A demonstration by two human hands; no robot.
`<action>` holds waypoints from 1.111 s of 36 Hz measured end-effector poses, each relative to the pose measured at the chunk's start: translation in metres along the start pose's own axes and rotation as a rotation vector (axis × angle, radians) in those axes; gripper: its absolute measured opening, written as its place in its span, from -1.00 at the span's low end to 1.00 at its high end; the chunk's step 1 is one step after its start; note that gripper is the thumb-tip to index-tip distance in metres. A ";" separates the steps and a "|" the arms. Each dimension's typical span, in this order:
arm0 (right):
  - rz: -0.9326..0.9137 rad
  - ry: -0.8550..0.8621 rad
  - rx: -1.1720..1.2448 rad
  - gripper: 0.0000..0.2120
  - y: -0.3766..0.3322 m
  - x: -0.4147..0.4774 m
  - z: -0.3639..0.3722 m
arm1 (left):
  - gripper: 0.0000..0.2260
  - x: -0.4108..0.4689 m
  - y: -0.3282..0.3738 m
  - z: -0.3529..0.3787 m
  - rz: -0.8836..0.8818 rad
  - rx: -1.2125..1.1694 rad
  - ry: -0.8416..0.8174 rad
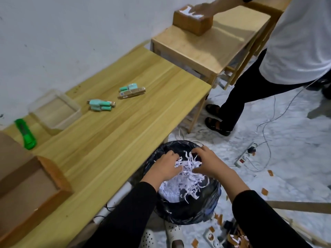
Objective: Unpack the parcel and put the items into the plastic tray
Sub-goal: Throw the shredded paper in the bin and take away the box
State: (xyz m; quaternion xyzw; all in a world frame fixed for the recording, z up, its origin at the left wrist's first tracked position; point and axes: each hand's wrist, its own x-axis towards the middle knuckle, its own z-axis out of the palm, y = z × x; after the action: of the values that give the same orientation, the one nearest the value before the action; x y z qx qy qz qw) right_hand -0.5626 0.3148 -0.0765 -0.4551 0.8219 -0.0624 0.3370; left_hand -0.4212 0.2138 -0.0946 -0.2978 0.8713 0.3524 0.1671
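Note:
Both my hands are over a black-lined bin [189,210] beside the table. My left hand [165,167] and my right hand [207,162] press on a wad of white shredded paper [186,173] inside it. The opened cardboard parcel [26,190] stands at the table's near left. A clear plastic tray [53,110] sits by the wall with nothing in it. Two clusters of small items lie on the table: teal tubes [101,105] close to the tray, and teal tubes with tan boxes [132,91] further right.
A green box cutter [25,134] lies between the parcel and the tray. Another person in a white shirt [297,42] stands at the right, a hand on a brown box [193,20] on a second table. Cables, power strips [245,154] and paper scraps litter the floor.

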 end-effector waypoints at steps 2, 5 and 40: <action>0.000 -0.009 -0.012 -0.34 0.000 0.000 0.001 | -0.62 -0.001 0.001 0.001 0.006 -0.001 0.007; -0.002 -0.007 -0.015 -0.35 0.001 -0.001 0.001 | -0.66 -0.002 0.003 0.001 0.009 -0.009 0.029; -0.546 -0.161 0.147 -0.37 -0.331 0.004 0.150 | -0.50 -0.326 -0.214 -0.017 -0.908 -0.725 1.037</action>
State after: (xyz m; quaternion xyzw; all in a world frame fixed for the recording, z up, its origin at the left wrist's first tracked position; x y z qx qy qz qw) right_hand -0.2389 0.1511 -0.0580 -0.6373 0.6329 -0.1739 0.4038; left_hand -0.0366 0.2091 -0.0294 -0.7882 0.4612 0.3283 -0.2415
